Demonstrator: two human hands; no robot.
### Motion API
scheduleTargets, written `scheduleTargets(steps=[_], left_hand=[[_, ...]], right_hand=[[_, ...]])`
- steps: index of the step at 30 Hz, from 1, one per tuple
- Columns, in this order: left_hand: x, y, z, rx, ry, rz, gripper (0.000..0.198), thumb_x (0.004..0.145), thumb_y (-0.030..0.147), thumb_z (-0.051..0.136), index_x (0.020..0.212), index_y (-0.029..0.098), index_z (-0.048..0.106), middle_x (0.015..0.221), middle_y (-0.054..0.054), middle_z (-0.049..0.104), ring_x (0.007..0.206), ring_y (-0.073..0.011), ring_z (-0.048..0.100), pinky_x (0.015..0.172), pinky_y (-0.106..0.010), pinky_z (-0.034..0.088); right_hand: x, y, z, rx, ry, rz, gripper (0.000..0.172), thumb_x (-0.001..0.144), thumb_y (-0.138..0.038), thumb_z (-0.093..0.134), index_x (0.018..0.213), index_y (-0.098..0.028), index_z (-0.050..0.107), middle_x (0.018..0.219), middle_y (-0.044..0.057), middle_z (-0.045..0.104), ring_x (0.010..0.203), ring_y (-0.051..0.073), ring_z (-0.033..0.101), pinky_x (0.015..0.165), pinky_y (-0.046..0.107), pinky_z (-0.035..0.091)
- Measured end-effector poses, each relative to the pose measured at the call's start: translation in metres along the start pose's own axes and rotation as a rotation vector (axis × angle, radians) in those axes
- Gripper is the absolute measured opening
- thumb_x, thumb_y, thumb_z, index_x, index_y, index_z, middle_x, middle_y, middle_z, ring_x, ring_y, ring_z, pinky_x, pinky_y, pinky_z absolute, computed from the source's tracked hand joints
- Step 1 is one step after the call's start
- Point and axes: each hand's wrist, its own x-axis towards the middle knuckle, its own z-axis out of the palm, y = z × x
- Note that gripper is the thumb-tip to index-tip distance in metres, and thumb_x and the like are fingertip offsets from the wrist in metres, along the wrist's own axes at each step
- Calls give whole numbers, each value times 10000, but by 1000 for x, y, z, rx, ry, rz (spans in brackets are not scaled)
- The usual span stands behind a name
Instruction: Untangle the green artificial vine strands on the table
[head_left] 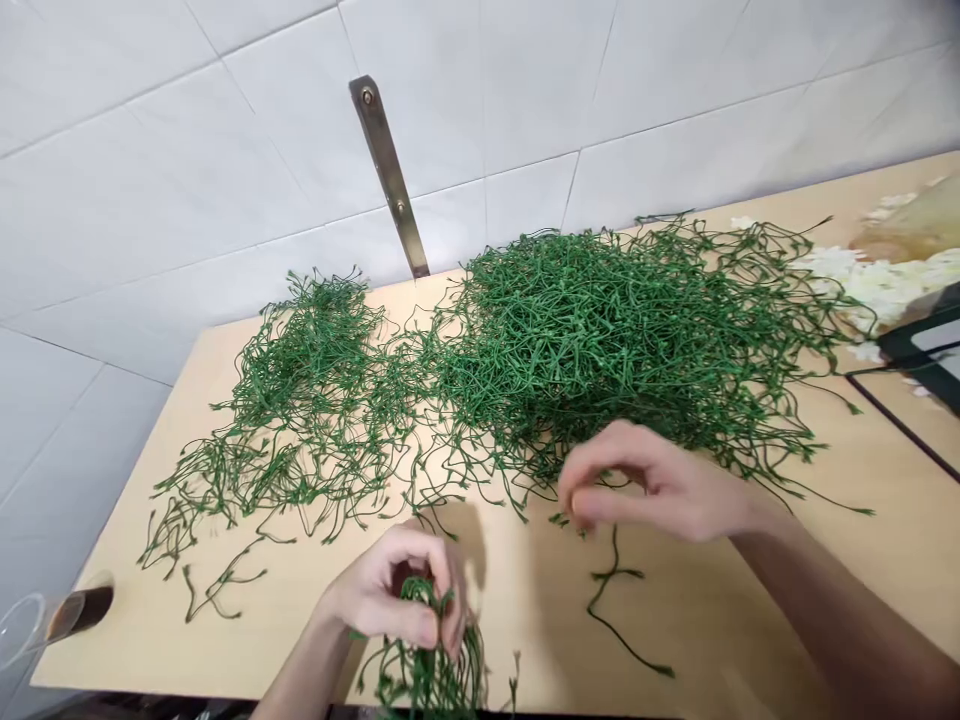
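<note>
Left hand [371,598] has fingers pinching a bunch of green stems [435,680] at the tabletop's [547,640] near edge; right hand's [667,495] fingers curl, grip unclear; stems look light, bendy; best pinched mid-length!

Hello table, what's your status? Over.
Left hand gripping bunched green stems. Right hand near the big pile, blurred, grip unclear. Cup far left, away from both hands.
</note>
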Motion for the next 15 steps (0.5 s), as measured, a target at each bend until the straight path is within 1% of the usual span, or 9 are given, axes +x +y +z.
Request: scheduleTargets(steps=[2,3,4,6,7,9,10,12,15], left_hand=[[-14,-7,-6,-98,35,-121,282,827,335,701,774,160,486,630,-40,655,531,-156,638,535,-246,462],[-20,-10,-10,-90,75,-183,289,847,356,680,782,160,478,638,-47,665,537,-155,640,561,-253,468],[-25,-13,-14,-68,89,-258,298,856,374,670,783,158,477,642,-52,671,562,-158,647,591,-259,475],[-30,-17,-23,-44,46,-350,338,842,429,674,776,158,484,667,-71,683,608,-179,657,592,-267,477],[-30,-17,-28,-11,58,-370,337,843,438,670,784,151,503,690,-80,688,633,-187,663,600,-274,483],[-27,-15,-36,70,177,-348,303,861,413,653,808,131,553,760,-100,696,723,-208,680,664,-299,501],[-23,-12,-41,93,252,-304,297,875,411,635,816,126,572,776,-100,692,769,-219,684,700,-313,507],[-14,-2,-49,119,341,-201,334,880,442,613,800,118,602,777,-105,682,863,-252,679,775,-349,507],[-1,18,-59,275,437,-168,332,841,434,664,808,105,652,812,-111,688,902,-243,659,828,-337,483]], right_hand=[[-9,3,1,13,-425,230,142,857,-195,627,872,-133,755,701,60,741,652,140,703,593,198,533],[-14,8,4,32,-603,332,161,832,-174,646,934,-137,763,728,63,750,679,145,714,598,185,532],[-18,15,8,41,-726,417,222,816,-149,649,1007,-150,761,748,60,755,684,140,716,594,169,526],[-25,32,19,102,-816,511,309,827,-125,611,1107,-159,738,814,69,761,678,120,710,595,151,520],[-26,39,24,140,-798,525,333,831,-153,619,1149,-154,718,862,80,762,696,119,711,611,155,527],[-26,52,30,230,-672,537,351,892,-259,577,1200,-125,677,924,113,754,729,130,717,661,194,556],[-24,56,32,262,-583,515,374,911,-310,563,1210,-107,658,952,130,748,758,142,719,698,223,568],[-15,61,34,281,-377,441,423,928,-376,551,1236,-93,618,1015,154,734,850,171,719,795,290,574],[1,64,36,257,-70,327,493,927,-393,568,1344,-133,528,1209,165,674,1127,210,652,996,370,501]])
